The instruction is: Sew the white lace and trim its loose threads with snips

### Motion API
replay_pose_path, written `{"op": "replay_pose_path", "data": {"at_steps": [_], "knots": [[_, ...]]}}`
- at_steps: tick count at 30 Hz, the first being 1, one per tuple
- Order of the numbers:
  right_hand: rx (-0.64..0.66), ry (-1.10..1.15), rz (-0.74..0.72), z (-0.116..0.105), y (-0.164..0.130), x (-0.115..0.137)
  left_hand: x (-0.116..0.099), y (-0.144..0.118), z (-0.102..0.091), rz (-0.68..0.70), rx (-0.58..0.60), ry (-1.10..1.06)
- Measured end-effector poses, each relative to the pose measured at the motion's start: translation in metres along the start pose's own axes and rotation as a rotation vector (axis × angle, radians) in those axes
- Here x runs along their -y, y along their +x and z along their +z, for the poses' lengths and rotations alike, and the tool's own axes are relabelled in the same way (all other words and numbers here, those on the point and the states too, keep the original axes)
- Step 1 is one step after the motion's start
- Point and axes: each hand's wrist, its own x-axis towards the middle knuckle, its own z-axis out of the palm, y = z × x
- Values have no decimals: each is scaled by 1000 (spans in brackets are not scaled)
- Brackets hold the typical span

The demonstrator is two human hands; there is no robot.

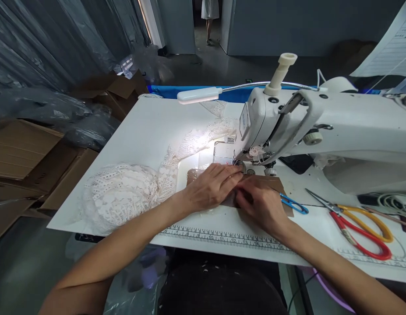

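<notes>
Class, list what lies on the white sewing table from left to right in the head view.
Lace pile → left hand → right hand → blue snips → red and yellow scissors.

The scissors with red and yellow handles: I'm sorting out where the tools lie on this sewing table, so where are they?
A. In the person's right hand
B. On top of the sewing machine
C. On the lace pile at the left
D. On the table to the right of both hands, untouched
D: the scissors lie flat on the table, well clear of the right hand and left hand, which press on the brown piece by the needle.
</notes>
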Motion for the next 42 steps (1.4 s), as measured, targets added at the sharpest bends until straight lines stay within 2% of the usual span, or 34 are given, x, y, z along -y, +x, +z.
{"op": "replay_pose_path", "data": {"at_steps": [3, 5, 8, 10, 14, 17, 21, 23, 29, 37, 42], "knots": [[149, 83, -115, -8, 1, -4, 2, -6, 12, -2, 101, -57], [191, 216, -107, -17, 7, -13, 7, -8, 15, 8, 143, -123], [147, 211, 13, -24, 20, -32, 13, -8, 13, 41, 144, -195], [146, 119, 18, -22, 25, -41, 14, -7, 11, 36, 129, -202], [126, -23, -180, -9, 25, -47, 11, -6, 8, 0, 103, -135], [99, -86, -297, -5, 21, -45, 9, -5, 8, 36, 40, -60], [77, -102, -360, -6, 19, -47, 10, -3, 11, 144, -115, -47], [81, -103, -365, -5, 19, -49, 10, -3, 13, 181, -137, -67], [80, -65, -355, -1, 17, -55, 9, -4, 19, 137, -118, -106], [46, -82, -351, 2, 15, -48, 3, -5, 15, 121, -60, -32], [88, 38, -318, 2, 13, -55, 2, -6, 15, 108, -48, -29]]}}
